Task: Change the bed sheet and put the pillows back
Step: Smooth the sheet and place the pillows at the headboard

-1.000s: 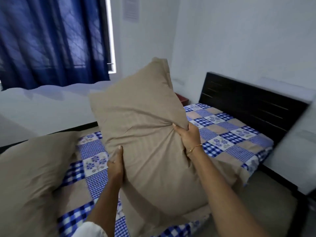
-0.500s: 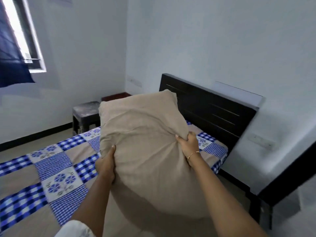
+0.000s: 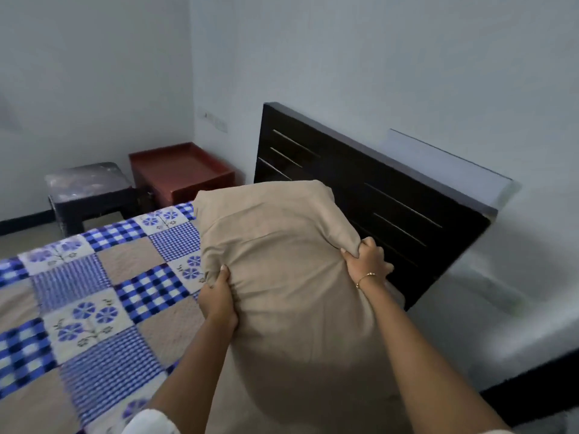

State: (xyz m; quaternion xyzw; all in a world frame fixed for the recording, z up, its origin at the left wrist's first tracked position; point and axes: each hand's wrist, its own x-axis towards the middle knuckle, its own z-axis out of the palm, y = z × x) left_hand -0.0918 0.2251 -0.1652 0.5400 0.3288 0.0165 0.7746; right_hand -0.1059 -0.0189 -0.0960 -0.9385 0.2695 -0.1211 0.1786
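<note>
A large beige pillow (image 3: 288, 277) hangs in front of me, over the head end of the bed. My left hand (image 3: 217, 300) grips its left edge, fingers bunched in the fabric. Its right edge is gripped by my right hand (image 3: 365, 261), which wears a thin bracelet and is close to the dark headboard (image 3: 407, 211). The bed carries a blue, white and tan patchwork sheet (image 3: 94, 308). The pillow hides the part of the bed below it.
A red bedside table (image 3: 181, 170) and a dark stool (image 3: 87, 189) stand beyond the bed's far side, against the white wall. A wall switch plate (image 3: 214, 119) sits left of the headboard. A dark furniture edge (image 3: 532, 389) shows at the lower right.
My view has swung right, away from the window and curtain. The pillow, still held by both hands, has come lower and closer to the headboard. The second pillow has left the view.
</note>
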